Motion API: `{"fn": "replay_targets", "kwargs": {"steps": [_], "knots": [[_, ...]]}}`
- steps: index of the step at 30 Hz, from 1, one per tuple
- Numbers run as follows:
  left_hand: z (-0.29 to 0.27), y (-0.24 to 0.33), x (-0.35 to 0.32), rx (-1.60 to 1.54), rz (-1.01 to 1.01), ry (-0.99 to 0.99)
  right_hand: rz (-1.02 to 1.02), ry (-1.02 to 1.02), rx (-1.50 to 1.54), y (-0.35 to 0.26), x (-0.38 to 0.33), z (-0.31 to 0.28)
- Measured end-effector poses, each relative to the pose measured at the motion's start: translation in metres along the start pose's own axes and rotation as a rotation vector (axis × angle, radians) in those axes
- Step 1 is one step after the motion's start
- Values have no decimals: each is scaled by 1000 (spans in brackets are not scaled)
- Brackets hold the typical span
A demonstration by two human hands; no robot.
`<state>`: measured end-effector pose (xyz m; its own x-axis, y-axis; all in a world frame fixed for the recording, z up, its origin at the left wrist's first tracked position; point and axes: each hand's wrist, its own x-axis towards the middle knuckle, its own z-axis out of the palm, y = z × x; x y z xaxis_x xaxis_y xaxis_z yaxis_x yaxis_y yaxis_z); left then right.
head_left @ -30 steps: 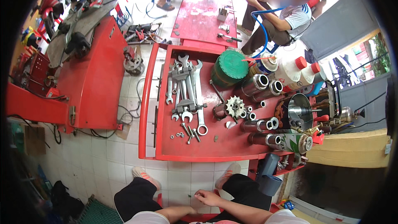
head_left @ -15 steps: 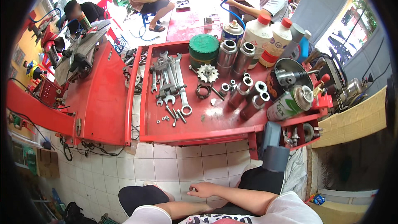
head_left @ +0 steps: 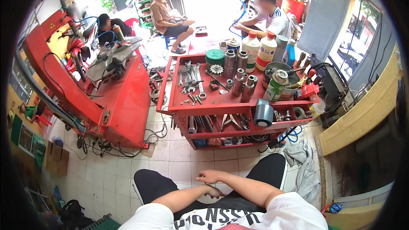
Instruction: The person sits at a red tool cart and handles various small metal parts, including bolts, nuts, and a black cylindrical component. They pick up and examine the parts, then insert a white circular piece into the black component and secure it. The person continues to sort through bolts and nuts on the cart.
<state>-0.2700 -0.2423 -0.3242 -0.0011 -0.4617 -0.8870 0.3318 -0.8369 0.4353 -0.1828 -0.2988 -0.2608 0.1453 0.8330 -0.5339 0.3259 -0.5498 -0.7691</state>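
Seated low on a pale tiled floor, knees in black trousers apart, facing a red tool cart. Right hand resting loose and empty over the lap, just below the cart, fingers slack and half curled. Left hand tucked under the right forearm, mostly hidden; open or closed, cannot tell, and nothing seen in it.

On the cart's top tray: a spread of wrenches at its left side, a toothed sprocket near the middle, steel sockets and cylinders right of that, a green round tin at the back, two white bottles with red caps at the back right, a spray can at the right. A grey tape roll hanging at the cart's front right edge. More tools on the lower shelf.

Left of the cart, a large red workbench-like machine with cables trailing on the tiles beneath. Behind the cart, two seated people, one in a brown shirt, one in a white shirt. Right of the cart, a grey rag on the floor beside a yellow low wall.
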Motion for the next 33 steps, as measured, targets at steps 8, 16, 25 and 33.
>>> {"fn": "replay_targets", "kwargs": {"steps": [8, 16, 25, 33], "knots": [[-33, -23, -42, -73, 500, 450, -162, 553, 122, -8, -20, -9], [-35, 38, -230, -21, 425, 861, -354, 791, 432, -94, -100, -94], [-68, 47, -369, -155, 810, 1247, -446, 1107, 324, -153, -100, -204], [-204, 42, -427, 118, 698, 1886, -169, 1649, -161, -179, -47, -306]]}}
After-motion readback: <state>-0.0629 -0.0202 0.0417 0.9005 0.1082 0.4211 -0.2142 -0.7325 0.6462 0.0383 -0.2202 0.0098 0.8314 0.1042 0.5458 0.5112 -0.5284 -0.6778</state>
